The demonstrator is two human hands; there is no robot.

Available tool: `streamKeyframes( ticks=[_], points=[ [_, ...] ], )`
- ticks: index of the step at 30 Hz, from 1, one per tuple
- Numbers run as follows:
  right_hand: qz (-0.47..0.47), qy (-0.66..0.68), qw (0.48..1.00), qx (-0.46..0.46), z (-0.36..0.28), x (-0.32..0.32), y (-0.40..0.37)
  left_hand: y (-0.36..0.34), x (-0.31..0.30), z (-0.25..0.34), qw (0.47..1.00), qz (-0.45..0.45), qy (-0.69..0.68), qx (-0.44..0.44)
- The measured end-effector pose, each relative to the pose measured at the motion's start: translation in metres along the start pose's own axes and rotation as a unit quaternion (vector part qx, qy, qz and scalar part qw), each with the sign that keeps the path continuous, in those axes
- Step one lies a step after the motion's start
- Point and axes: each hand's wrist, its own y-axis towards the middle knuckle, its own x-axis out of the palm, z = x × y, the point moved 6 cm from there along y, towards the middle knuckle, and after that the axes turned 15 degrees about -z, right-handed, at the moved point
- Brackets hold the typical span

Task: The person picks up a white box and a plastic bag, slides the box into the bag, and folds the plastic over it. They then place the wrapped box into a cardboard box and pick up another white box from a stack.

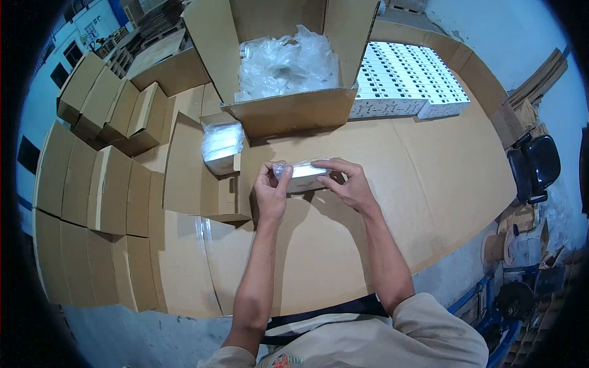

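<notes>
A small white box (307, 178), partly covered by clear plastic wrap, is held between my two hands above the cardboard-covered table. My left hand (272, 191) grips its left end, with the thumb on the plastic. At the right end, my right hand (348, 184) holds the box with thumb and fingers. Just left of my hands stands an open brown carton (189, 175) with plastic-wrapped white boxes (222, 144) inside it. Behind my hands, a large open carton (288, 113) holds a heap of clear plastic bags (285, 67).
Rows of white boxes with black marks (408, 76) lie at the back right. Brown cartons (80, 178) are stacked along the left side. A black chair (537, 165) stands beyond the right edge of the cardboard tabletop (442, 178).
</notes>
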Motion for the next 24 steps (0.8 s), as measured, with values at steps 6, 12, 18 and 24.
streamKeyframes(
  ticks=[6, 12, 18, 24],
  points=[
    [-0.002, 0.028, 1.000, 0.010, 0.003, 0.002, 0.000, -0.001, 0.001, 0.001, 1.000, -0.016, -0.001, -0.017],
    [0.019, 0.029, 0.999, 0.020, 0.008, 0.000, -0.001, 0.000, 0.000, -0.005, 0.999, 0.017, -0.017, 0.023],
    [0.120, 0.047, 0.991, 0.036, 0.031, -0.008, 0.003, -0.020, 0.021, 0.048, 0.915, 0.069, 0.329, 0.221],
    [0.055, 0.020, 0.998, -0.003, 0.013, 0.003, 0.004, -0.025, 0.057, 0.064, 0.823, -0.047, 0.488, 0.286]
  ],
)
